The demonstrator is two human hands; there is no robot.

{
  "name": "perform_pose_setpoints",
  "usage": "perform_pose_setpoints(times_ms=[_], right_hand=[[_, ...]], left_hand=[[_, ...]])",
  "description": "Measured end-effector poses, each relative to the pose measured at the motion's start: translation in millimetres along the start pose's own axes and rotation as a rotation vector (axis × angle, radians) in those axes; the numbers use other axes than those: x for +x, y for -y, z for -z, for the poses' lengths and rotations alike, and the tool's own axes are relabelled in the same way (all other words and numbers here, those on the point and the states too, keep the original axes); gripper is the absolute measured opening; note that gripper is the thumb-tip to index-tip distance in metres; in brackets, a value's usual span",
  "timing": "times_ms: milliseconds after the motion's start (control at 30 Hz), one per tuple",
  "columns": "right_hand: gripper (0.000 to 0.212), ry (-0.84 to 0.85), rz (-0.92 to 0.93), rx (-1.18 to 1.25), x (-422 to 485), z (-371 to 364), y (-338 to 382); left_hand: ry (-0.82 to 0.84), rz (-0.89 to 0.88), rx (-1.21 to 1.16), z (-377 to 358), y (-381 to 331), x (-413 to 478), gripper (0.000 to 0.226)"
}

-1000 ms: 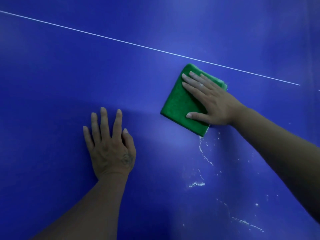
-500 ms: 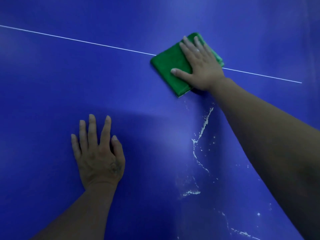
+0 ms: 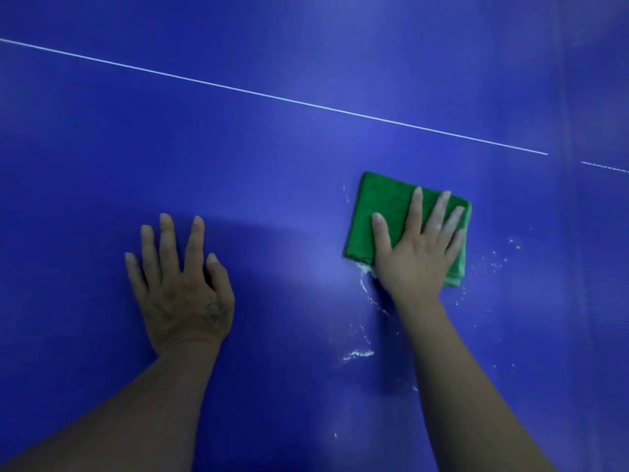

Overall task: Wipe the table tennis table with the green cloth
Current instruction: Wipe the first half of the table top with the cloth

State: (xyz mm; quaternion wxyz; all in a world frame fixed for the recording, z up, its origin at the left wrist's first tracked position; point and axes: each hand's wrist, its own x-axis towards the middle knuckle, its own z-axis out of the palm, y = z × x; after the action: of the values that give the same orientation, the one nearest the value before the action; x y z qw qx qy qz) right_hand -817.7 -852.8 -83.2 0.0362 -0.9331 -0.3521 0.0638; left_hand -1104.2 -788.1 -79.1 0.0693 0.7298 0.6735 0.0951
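A folded green cloth (image 3: 377,212) lies flat on the blue table tennis table (image 3: 272,165), right of centre and below the white line (image 3: 272,96). My right hand (image 3: 417,250) presses on the cloth with straight, spread fingers, covering its lower right part. My left hand (image 3: 180,287) rests flat on the bare table to the left, fingers straight and spread, well apart from the cloth. White wet streaks (image 3: 357,354) and specks run across the surface below and to the right of the cloth.
The white line crosses the table diagonally from upper left to right. A seam in the table surface (image 3: 571,165) runs vertically near the right edge of view. Blue surface fills the whole view.
My right hand has slid the cloth back from the white line toward me and slightly right, fingers now pointing away from me. My left hand stays planted on the table.
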Motion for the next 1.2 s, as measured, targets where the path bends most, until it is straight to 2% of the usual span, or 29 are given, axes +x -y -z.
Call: perform_pose_setpoints(times_ms=[200,300,433,633,733,833,1000,1100,1200], right_hand=[[0.087,0.039,-0.148,0.091,82,5,51],[0.086,0.051,-0.167,0.093,93,1,77],[0.082,0.004,0.106,0.028,43,-10,80],[0.078,-0.056,0.504,0.027,-69,-18,7],[0.078,-0.055,0.593,0.018,-50,-19,-3],[0.079,-0.049,0.539,0.018,23,-13,13],[0.085,0.023,0.356,0.029,117,4,13],[0.087,0.042,0.236,0.054,115,13,-19],[0.085,0.001,0.046,0.089,77,14,-50]], left_hand=[[-0.029,-0.002,-0.001,-1,3,-2,0.060],[-0.031,-0.005,0.008,-4,4,-3,0.060],[-0.037,-0.009,0.020,-7,3,-4,0.061],[-0.026,-0.002,-0.008,-5,1,-3,0.061],[-0.009,-0.001,-0.006,-3,-1,-5,0.061],[0.003,-0.009,0.006,-4,-1,-5,0.062],[-0.080,-0.055,-0.011,-5,0,-11,0.060],[-0.096,-0.071,0.033,-6,-1,-14,0.059],[-0.089,-0.054,0.019,-6,-7,-21,0.060]])
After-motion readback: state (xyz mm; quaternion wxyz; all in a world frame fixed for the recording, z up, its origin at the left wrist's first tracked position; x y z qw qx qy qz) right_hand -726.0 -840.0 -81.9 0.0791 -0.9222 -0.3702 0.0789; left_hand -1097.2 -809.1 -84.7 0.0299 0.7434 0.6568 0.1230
